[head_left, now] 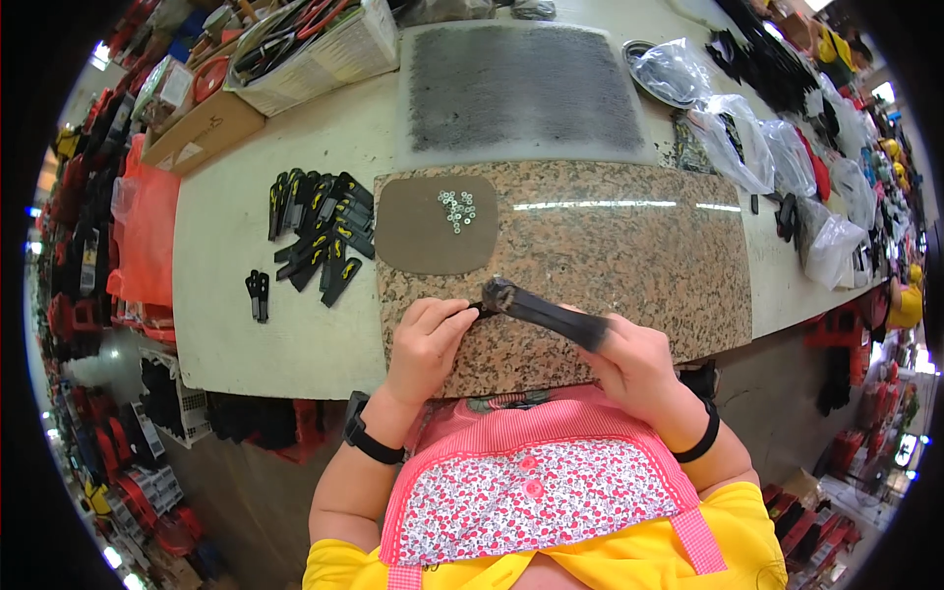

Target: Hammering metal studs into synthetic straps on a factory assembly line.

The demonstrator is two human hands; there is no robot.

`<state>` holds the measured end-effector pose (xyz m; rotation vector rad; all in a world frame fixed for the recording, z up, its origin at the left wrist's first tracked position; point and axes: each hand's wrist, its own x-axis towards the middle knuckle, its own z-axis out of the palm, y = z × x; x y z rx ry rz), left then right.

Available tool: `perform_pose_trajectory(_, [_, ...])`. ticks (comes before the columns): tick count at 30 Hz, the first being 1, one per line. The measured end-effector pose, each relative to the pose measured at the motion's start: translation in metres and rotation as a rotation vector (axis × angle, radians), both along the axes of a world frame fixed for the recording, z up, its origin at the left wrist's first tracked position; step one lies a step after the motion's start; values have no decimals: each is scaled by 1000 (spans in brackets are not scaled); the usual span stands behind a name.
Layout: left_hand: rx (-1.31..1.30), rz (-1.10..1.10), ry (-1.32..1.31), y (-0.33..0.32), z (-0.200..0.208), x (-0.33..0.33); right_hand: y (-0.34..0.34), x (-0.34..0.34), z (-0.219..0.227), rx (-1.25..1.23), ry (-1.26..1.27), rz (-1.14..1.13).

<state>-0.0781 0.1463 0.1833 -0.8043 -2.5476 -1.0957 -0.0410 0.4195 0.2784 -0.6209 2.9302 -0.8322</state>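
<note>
My right hand (634, 359) is wrapped round the black handle of a hammer (546, 313). The hammer's worn dark head (499, 293) is over the speckled stone slab (629, 261), close to the fingertips of my left hand (430, 344). Those fingers pinch a small black piece (478, 311), mostly hidden by the fingers and the hammer head. Beyond my left hand lies a brown mat (423, 251) on the slab, with several small silver washers or nuts (457, 210) scattered on it.
Left of the slab, several black pieces with yellow marks (329, 221) lie piled, with a few black pieces (258, 295) apart. A dark-coated board (521, 88) lies behind. A cardboard box (206, 133) stands far left; clear plastic bags (733, 138) are at the right.
</note>
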Motion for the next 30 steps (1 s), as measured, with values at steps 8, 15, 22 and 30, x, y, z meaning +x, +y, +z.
perform_pose_trajectory(8, [73,-6,-7,3,-3,-9,-11,-7,-15,24,8,7])
perform_pose_trajectory(15, [55,-10,9,-7,-1,-2,-21,-2,-17,-76,13,17])
perform_pose_trajectory(22, [84,689,166,-96,-3,-8,20,24,-75,-455,13,-195])
perform_pose_trajectory(30, [-299,1083,167,-223,-40,-23,27,21,-83,-943,-249,-657])
